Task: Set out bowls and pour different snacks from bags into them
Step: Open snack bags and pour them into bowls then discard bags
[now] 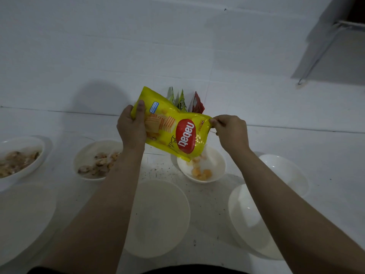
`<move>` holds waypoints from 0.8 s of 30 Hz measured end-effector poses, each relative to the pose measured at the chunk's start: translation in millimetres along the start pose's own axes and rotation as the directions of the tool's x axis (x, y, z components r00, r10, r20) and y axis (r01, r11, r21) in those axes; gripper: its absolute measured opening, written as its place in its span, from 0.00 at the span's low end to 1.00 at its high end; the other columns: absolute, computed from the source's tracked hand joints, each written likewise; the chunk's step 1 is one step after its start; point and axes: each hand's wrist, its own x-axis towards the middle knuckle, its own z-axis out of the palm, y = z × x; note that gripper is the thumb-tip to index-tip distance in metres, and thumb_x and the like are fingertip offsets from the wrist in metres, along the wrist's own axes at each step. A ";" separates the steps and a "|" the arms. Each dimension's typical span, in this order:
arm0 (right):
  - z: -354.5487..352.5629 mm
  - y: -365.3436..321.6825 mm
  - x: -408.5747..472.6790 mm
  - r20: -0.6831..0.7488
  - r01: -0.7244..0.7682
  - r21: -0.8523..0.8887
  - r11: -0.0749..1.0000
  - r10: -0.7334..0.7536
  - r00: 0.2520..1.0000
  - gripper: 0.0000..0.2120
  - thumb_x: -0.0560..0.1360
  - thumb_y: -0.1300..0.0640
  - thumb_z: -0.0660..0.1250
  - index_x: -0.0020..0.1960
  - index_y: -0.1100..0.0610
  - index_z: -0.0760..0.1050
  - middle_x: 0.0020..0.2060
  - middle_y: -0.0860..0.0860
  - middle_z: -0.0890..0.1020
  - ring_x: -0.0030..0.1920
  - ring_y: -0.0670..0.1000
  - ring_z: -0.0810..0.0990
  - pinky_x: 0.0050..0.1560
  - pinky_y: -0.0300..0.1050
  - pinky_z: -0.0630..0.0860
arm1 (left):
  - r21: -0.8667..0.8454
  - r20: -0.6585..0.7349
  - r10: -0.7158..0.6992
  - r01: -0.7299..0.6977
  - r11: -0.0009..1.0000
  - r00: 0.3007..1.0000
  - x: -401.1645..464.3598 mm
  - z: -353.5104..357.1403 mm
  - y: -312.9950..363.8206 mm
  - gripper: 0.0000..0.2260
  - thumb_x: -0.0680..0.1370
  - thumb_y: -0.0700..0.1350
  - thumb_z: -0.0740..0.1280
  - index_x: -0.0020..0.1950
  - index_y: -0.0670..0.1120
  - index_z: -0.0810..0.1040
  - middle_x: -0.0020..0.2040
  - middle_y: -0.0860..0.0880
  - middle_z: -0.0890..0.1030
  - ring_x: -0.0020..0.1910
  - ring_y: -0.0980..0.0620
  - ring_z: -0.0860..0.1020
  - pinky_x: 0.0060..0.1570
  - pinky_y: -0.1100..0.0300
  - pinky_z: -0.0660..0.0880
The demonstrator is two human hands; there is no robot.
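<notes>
A yellow snack bag with a red oval logo is tilted mouth-down over a small white bowl. Orange snack pieces lie in that bowl and some are falling from the bag. My left hand grips the bag's upper end. My right hand pinches the bag's corner near its mouth. Two white bowls to the left hold brownish snacks: one in the middle-left, one at the far left.
Several white bowls without snacks stand in front: a large one at centre, two on the right, one at the lower left. Green bags and a red bag stand against the white wall behind.
</notes>
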 end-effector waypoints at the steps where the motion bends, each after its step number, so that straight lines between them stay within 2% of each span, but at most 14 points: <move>1: -0.6 -0.1 0.3 0.006 0.002 -0.002 1.000 -0.002 1.000 0.11 0.79 0.53 0.67 0.47 0.56 0.86 0.42 0.52 0.87 0.42 0.54 0.83 0.47 0.50 0.79 | 0.009 0.000 0.001 -0.001 1.000 1.000 0.1 0.2 0.1 0.23 0.79 0.56 0.65 0.31 0.51 0.58 0.28 0.54 0.60 0.28 0.58 0.60 0.30 0.62 0.59; 13: -3.0 4.3 -0.2 0.020 -0.022 0.030 0.999 0.021 1.000 0.09 0.79 0.53 0.67 0.48 0.54 0.86 0.42 0.50 0.87 0.41 0.54 0.83 0.49 0.50 0.80 | 0.066 0.023 0.051 -0.053 0.996 0.998 0.8 0.4 3.7 0.22 0.80 0.55 0.64 0.31 0.50 0.59 0.28 0.53 0.62 0.26 0.60 0.63 0.28 0.67 0.60; 18: -2.6 4.0 2.4 0.026 -0.019 0.024 1.000 0.019 0.999 0.10 0.79 0.53 0.67 0.47 0.54 0.86 0.41 0.51 0.87 0.40 0.54 0.83 0.48 0.51 0.80 | 0.060 0.026 0.046 -0.048 0.997 0.999 2.1 -0.7 1.5 0.22 0.79 0.57 0.64 0.31 0.50 0.60 0.28 0.53 0.63 0.28 0.59 0.62 0.30 0.63 0.61; 24: 1.4 4.1 2.7 0.050 0.004 -0.005 1.000 -0.004 0.999 0.10 0.79 0.52 0.67 0.46 0.54 0.85 0.39 0.51 0.86 0.39 0.53 0.84 0.46 0.51 0.80 | 0.051 0.011 0.049 -0.049 0.997 0.999 3.0 -4.0 0.9 0.22 0.79 0.56 0.65 0.31 0.51 0.60 0.27 0.54 0.62 0.27 0.59 0.62 0.29 0.65 0.60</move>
